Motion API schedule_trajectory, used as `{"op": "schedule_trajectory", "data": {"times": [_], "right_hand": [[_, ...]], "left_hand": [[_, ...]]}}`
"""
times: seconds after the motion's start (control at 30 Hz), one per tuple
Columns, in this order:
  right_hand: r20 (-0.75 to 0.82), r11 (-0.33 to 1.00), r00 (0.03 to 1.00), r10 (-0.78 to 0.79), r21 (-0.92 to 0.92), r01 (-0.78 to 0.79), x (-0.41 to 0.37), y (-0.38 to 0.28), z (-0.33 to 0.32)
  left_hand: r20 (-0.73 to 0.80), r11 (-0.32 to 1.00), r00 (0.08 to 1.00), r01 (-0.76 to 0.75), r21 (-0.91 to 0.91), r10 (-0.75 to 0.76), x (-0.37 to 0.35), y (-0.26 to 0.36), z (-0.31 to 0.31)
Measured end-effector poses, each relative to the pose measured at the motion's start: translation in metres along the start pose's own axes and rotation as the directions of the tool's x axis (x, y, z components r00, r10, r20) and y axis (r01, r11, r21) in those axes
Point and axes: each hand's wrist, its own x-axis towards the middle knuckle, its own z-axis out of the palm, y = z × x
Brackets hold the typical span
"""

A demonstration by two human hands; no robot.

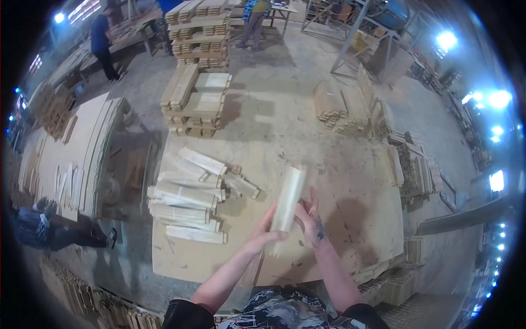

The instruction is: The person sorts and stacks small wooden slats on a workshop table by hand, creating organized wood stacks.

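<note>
A short bundle of pale wooden slats is held up over the front middle of a large board table. My left hand grips its lower left side, the thumb across its face. Beside the bundle's right edge is my right hand, its fingers apart and partly raised; whether it touches the wood is unclear. To the left on the table lies a loose pile of similar pale slats, spread in overlapping rows.
Stacked boards stand at the table's back left, more boards at the back right. Slat piles line the right side. One person is at the far left; others stand farther back.
</note>
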Motion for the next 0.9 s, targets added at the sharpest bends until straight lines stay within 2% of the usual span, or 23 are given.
{"op": "schedule_trajectory", "data": {"times": [0.07, 0.1, 0.13, 0.17, 0.2, 0.23, 0.27, 0.3, 0.33, 0.4, 0.43, 0.5, 0.6, 0.73, 0.83, 0.9], "right_hand": [[-0.051, 0.998, 0.998, -0.044, -0.04, 0.042, 0.001, 0.006, -0.013], [-0.091, 0.978, 0.993, -0.074, -0.2, 0.055, -0.001, 0.016, -0.027], [-0.078, 0.857, 0.984, -0.161, -0.505, 0.1, 0.0, 0.038, -0.056], [-0.04, 0.641, 0.971, -0.234, -0.757, 0.124, -0.004, 0.065, -0.089], [-0.145, 0.551, 0.982, -0.119, -0.832, -0.056, -0.02, 0.093, -0.121], [-0.261, 0.432, 0.965, -0.017, -0.872, -0.228, -0.035, 0.113, -0.143], [-0.36, 0.32, 0.929, 0.084, -0.873, -0.368, -0.051, 0.112, -0.149], [-0.465, 0.192, 0.868, 0.173, -0.849, -0.492, -0.065, 0.11, -0.153], [-0.433, 0.171, 0.887, 0.159, -0.873, -0.456, -0.074, 0.117, -0.158], [-0.364, 0.125, 0.922, 0.133, -0.916, -0.38, -0.085, 0.127, -0.165], [-0.368, 0.125, 0.917, 0.157, -0.913, -0.388, -0.083, 0.127, -0.166], [-0.374, 0.124, 0.905, 0.201, -0.907, -0.402, -0.08, 0.127, -0.167], [-0.387, 0.077, 0.898, 0.209, -0.909, -0.41, -0.079, 0.125, -0.165], [-0.379, 0.091, 0.906, 0.188, -0.912, -0.4, -0.08, 0.128, -0.165], [-0.371, 0.081, 0.912, 0.176, -0.918, -0.389, -0.079, 0.131, -0.168], [-0.36, 0.093, 0.918, 0.167, -0.921, -0.378, -0.081, 0.133, -0.169]], "left_hand": [[-0.127, 0.988, 0.992, -0.006, 0.155, 0.026, 0.025, 0.021, -0.031], [-0.182, 0.974, 0.978, -0.063, 0.219, 0.104, 0.038, 0.043, -0.043], [-0.231, 0.951, 0.955, -0.115, 0.285, 0.185, 0.054, 0.069, -0.057], [-0.278, 0.96, 0.928, -0.195, 0.202, 0.247, 0.072, 0.092, -0.073], [-0.285, 0.866, 0.877, -0.241, 0.438, 0.388, 0.094, 0.119, -0.097], [-0.229, 0.684, 0.786, -0.307, 0.662, 0.574, 0.125, 0.139, -0.134], [-0.285, 0.682, 0.774, -0.244, 0.689, 0.565, 0.143, 0.175, -0.148], [-0.374, 0.72, 0.788, -0.124, 0.683, 0.49, 0.147, 0.217, -0.133], [-0.459, 0.746, 0.787, -0.001, 0.666, 0.412, 0.154, 0.253, -0.12], [-0.403, 0.437, 0.671, 0.129, 0.89, 0.623, 0.203, 0.28, -0.172], [-0.423, 0.338, 0.653, 0.261, 0.904, 0.629, 0.223, 0.286, -0.192], [-0.452, 0.124, 0.609, 0.503, 0.856, 0.652, 0.249, 0.293, -0.209], [-0.563, 0.032, 0.565, 0.688, 0.725, 0.602, 0.264, 0.285, -0.207], [-0.604, -0.027, 0.596, 0.723, 0.691, 0.529, 0.267, 0.29, -0.211], [-0.533, -0.04, 0.562, 0.711, 0.702, 0.633, 0.265, 0.282, -0.207], [-0.334, -0.087, 0.517, 0.631, 0.771, 0.788, 0.242, 0.265, -0.184]]}}
